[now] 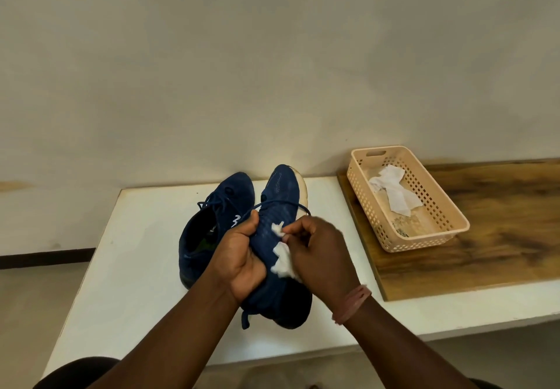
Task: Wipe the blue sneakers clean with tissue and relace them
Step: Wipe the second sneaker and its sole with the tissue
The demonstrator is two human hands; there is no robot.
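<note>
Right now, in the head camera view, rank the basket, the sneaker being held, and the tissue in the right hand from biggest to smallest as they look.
1. Sneaker being held, though it is nearer the camera than the basket, so this lead is unsure.
2. Basket.
3. Tissue in the right hand, clearly smallest.

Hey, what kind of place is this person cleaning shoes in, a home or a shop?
Probably a plain room at home or a simple workspace, not a shop. A bare off-white wall stands behind a white table, and a wooden board holds a beige plastic basket of tissue. No shelves or signs show.
</note>
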